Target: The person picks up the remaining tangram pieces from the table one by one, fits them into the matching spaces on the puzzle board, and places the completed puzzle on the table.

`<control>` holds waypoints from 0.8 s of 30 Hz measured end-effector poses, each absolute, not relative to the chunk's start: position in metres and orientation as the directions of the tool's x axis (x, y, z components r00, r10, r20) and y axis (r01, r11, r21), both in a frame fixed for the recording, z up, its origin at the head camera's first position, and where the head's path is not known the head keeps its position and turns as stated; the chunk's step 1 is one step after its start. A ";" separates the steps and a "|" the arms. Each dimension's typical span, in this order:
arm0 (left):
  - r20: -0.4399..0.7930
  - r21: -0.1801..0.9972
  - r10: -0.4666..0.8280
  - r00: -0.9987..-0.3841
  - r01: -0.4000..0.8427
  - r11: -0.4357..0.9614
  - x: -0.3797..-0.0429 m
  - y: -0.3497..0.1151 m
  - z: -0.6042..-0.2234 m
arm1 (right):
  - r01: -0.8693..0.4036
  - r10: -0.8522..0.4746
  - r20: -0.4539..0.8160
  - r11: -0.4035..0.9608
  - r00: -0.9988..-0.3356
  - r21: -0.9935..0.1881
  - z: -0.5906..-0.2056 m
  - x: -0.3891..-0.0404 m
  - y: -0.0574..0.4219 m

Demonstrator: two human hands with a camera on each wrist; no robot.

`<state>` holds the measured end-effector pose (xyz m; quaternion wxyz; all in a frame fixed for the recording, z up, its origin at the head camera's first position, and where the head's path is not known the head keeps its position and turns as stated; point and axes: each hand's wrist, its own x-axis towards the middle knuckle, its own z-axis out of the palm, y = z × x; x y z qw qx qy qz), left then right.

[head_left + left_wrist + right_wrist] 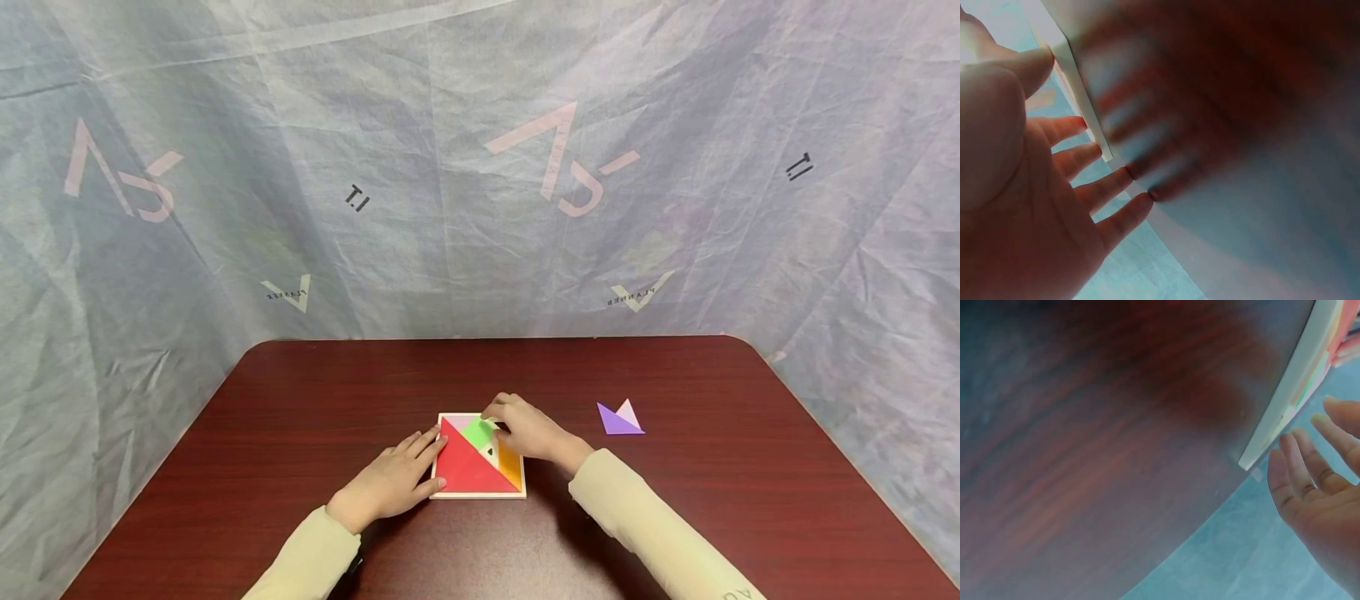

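Fingers (491, 410) on one green piece (478, 431), one tray (480, 495).

A dark red-brown wooden worktop (675, 500) with rounded far corners fills the lower half of the head view. Near its right side lie a purple triangle (615, 422) and a pale pink triangle (630, 412), touching. Behind hangs a creased grey-blue cloth (420, 183) printed with faint pink and black marks.
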<state>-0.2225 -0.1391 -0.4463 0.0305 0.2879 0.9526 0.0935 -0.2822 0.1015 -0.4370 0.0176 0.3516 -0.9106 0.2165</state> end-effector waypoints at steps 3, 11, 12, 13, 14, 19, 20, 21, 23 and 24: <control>-0.004 0.201 0.556 -0.831 0.544 0.815 -0.222 -0.139 -0.446 | -0.648 -0.624 0.209 0.652 -0.753 -0.393 -0.433 -0.282 0.106; -0.006 0.206 0.555 -0.832 0.542 0.815 -0.222 -0.139 -0.446 | -0.643 -0.596 0.244 0.682 -0.765 -0.349 -0.425 -0.282 0.124; -0.005 0.204 0.555 -0.832 0.542 0.815 -0.222 -0.139 -0.446 | -0.637 -0.589 0.247 0.690 -0.770 -0.344 -0.424 -0.282 0.127; -0.007 0.203 0.555 -0.832 0.542 0.815 -0.222 -0.139 -0.446 | -0.632 -0.582 0.249 0.695 -0.774 -0.343 -0.424 -0.283 0.129; -0.008 0.203 0.554 -0.832 0.541 0.816 -0.222 -0.139 -0.446 | -0.626 -0.574 0.251 0.699 -0.780 -0.346 -0.424 -0.283 0.132; -0.018 0.207 0.549 -0.836 0.534 0.820 -0.221 -0.139 -0.445 | -0.606 -0.535 0.284 0.716 -0.796 -0.347 -0.421 -0.285 0.148; -0.018 0.208 0.549 -0.836 0.534 0.820 -0.221 -0.139 -0.444 | -0.603 -0.530 0.290 0.719 -0.797 -0.344 -0.421 -0.285 0.152; -0.017 0.209 0.549 -0.836 0.534 0.819 -0.221 -0.139 -0.444 | -0.599 -0.522 0.295 0.723 -0.800 -0.344 -0.420 -0.286 0.155; -0.010 0.208 0.550 -0.835 0.537 0.818 -0.220 -0.139 -0.444 | -0.587 -0.505 0.303 0.732 -0.808 -0.345 -0.419 -0.287 0.163; -0.007 0.207 0.551 -0.834 0.538 0.817 -0.220 -0.139 -0.444 | -0.580 -0.496 0.305 0.739 -0.813 -0.344 -0.419 -0.288 0.167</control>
